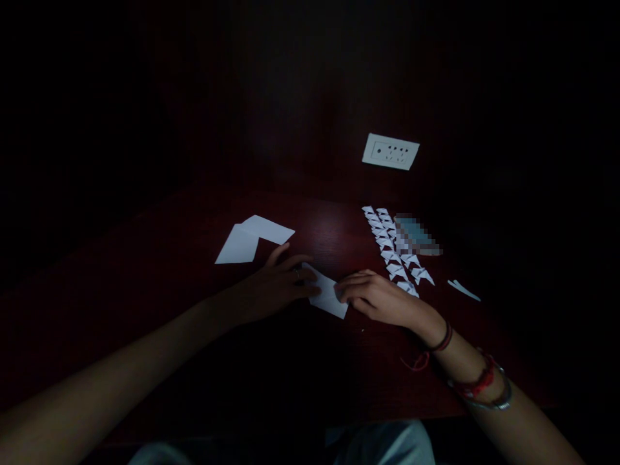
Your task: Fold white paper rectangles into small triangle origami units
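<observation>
On the dark red table (159, 310) lies a small white sheet of paper (328, 296), pressed down from both sides by my hands. My left hand (276, 284) lies flat on its left end, fingers stretched out, a ring on one finger. My right hand (375, 296) rests on the right end, fingertips held together on the paper's edge. Bracelets and red threads circle my right wrist.
Larger white sheets (252, 239) lie to the left behind my left hand. Two rows of several small folded paper pieces (394, 252) run along the right, beside a blurred bluish object (416, 236). A paper strip (464, 289) lies far right. A white wall socket (390, 151) sits behind.
</observation>
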`<state>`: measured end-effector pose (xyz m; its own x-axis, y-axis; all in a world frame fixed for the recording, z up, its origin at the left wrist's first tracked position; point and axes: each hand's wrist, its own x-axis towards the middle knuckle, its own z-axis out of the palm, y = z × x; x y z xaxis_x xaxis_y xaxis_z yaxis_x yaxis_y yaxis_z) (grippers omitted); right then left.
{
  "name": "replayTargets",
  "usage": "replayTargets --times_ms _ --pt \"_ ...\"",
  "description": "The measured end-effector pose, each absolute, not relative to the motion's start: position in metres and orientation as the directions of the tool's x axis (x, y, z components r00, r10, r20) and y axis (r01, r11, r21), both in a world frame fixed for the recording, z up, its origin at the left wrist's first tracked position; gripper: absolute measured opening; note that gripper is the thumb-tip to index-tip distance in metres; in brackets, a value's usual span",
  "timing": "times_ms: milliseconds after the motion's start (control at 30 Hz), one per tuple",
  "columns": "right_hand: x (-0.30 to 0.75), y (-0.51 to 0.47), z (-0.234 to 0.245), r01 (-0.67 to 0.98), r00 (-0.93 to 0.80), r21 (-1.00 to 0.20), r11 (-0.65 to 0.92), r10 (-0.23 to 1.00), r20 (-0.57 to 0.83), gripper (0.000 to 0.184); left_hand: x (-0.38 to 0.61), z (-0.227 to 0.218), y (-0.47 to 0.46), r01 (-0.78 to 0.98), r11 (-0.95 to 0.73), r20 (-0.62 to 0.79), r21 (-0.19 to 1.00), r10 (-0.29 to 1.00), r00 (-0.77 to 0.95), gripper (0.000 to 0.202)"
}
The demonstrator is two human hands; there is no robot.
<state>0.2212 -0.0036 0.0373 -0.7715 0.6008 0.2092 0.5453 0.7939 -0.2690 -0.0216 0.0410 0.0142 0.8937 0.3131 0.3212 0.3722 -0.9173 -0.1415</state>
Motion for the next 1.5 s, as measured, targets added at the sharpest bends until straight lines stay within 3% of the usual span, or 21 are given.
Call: replayTargets --times_ms 233,433,600,800,967,1267,1500 --pt "0.221 -0.004 0.037 0.634 -0.712 -0.209 0.745 0.667 0.220 0.028 -0.023 0.024 0.045 0.441 -0.878 0.393 -0.185 0.346 0.852 0.019" --pt "0.221 -0.005 0.033 0.644 -0.712 -0.206 0.737 0.675 0.193 0.034 -0.022 0.019 0.043 0.454 -0.891 0.304 0.007 0.434 0.848 0.026" --pt "0.217 -0.006 0.032 0.640 -0.693 -0.262 0.722 0.690 0.209 0.034 -0.015 0.007 0.043 0.500 -0.863 0.417 0.071 0.481 0.771 0.026" --pt "0.212 -0.004 0.025 0.723 -0.566 -0.332 0.605 0.795 0.218 0.058 -0.004 -0.003 0.039 0.649 -0.751 0.425 0.119 0.629 0.651 0.031" --pt "0.209 -0.003 0.023 0.747 -0.508 -0.399 0.532 0.844 0.174 0.064 -0.001 0.001 0.036 0.643 -0.763 0.396 0.068 0.612 0.684 0.033" --pt "0.207 -0.003 0.026 0.674 -0.499 -0.481 0.561 0.825 0.264 0.062 0.001 0.006 0.033 0.635 -0.756 0.407 0.160 0.636 0.655 0.033" --pt "0.207 -0.004 0.027 0.660 -0.499 -0.519 0.543 0.834 0.237 0.062 0.003 0.007 0.032 0.624 -0.757 0.393 0.192 0.642 0.658 0.034"
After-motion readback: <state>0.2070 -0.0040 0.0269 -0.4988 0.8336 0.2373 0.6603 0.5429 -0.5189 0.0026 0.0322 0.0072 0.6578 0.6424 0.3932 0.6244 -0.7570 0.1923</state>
